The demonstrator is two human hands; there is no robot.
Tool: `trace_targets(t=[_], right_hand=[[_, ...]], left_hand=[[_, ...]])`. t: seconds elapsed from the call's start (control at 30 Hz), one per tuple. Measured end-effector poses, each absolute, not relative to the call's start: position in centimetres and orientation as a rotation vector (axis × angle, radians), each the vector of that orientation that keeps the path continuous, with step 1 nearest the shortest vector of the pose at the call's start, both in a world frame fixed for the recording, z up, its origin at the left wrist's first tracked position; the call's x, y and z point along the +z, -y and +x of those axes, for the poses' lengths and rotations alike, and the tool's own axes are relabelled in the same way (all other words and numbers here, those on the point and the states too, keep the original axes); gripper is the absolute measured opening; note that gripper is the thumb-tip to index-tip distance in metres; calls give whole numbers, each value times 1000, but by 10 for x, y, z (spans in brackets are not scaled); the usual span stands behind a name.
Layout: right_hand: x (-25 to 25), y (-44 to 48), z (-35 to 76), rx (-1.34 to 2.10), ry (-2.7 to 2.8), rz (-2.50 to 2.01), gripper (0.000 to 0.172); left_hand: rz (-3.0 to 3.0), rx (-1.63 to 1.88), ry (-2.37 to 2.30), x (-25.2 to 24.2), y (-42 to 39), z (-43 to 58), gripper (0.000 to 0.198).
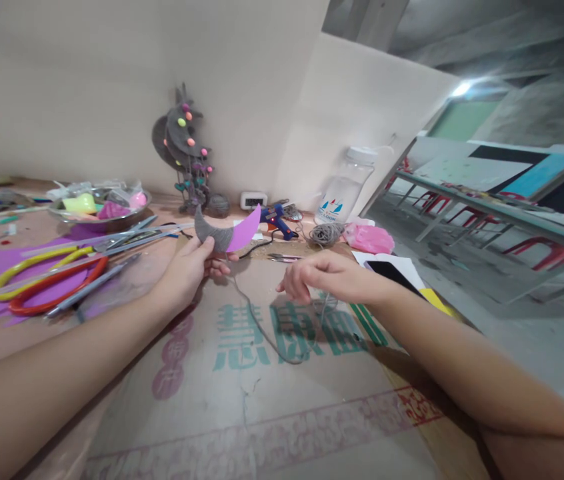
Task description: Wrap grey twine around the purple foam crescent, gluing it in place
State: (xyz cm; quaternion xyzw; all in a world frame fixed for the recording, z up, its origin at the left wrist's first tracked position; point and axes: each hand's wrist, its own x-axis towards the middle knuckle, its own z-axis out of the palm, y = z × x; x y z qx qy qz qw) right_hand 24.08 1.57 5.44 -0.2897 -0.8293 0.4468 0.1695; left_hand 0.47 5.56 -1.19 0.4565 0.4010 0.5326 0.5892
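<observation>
In the head view my left hand [192, 267] is closed on a crescent cutout [245, 233]. Grey yarn is wound tightly around the crescent's left part, while its right tip shows bare purple. From the wrapped part a loose yarn strand [257, 327] drops onto the cardboard, curves there and rises to my right hand [319, 275]. That hand hovers over the cardboard with its fingers curled in; the strand meets it at the underside, and the exact grip is hidden. Behind it lies a ball of grey yarn [327, 233].
Scissors with yellow and red handles [57, 287] lie on purple sheets at left, near a metal bowl [99, 220] of craft bits. A blue glue gun [279, 220], a water bottle [345, 187] and a pink bag [369, 237] stand behind. A decorated moon hanging [185, 147] is against the wall.
</observation>
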Motion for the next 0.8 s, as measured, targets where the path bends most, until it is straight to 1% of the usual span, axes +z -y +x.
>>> trace_targets(t=[0.03, 0.1, 0.13, 0.17, 0.23, 0.27, 0.3, 0.37, 0.4, 0.43, 0.47, 0.53, 0.6, 0.73, 0.8], right_hand=[[43, -23, 241, 1514, 2157, -778, 50], [21, -36, 241, 1918, 1871, -804, 56], [13, -41, 241, 1973, 1791, -832, 53], [7, -45, 241, 1895, 1730, -840, 49], [2, -49, 240, 1607, 1643, -826, 37], [1, -49, 240, 1526, 1602, -809, 35], [1, -49, 239, 1529, 1578, -801, 36], [2, -47, 237, 1681, 1578, -828, 44], [3, -47, 236, 1700, 1603, -865, 46], [4, -47, 236, 1627, 1646, -922, 45], [5, -48, 237, 1470, 1691, -987, 42], [10, -53, 242, 1035, 1761, -1092, 34], [17, -62, 251, 771, 1800, -1154, 31], [23, -85, 266, 579, 1843, -1309, 29], [20, -101, 268, 525, 1897, -1408, 35]], left_hand=[[1063, 1239, -936, -12, -55, 5, 15], [1059, 1242, -943, -11, -55, 5, 15], [1061, 1240, -943, -12, -55, 5, 15], [1064, 1237, -941, -12, -56, 5, 15], [1074, 1232, -936, -14, -57, 4, 15], [1082, 1229, -930, -14, -57, 4, 15], [1087, 1227, -926, -15, -57, 4, 15], [1085, 1227, -935, -14, -57, 5, 15], [1079, 1227, -942, -14, -57, 5, 14], [1067, 1229, -953, -13, -56, 6, 14], [1053, 1233, -964, -12, -55, 6, 14], [1032, 1244, -977, -9, -54, 7, 12], [1044, 1241, -981, -8, -52, 8, 13], [1097, 1204, -1024, -6, -51, 8, 14], [1104, 1199, -1041, -6, -51, 8, 13]])
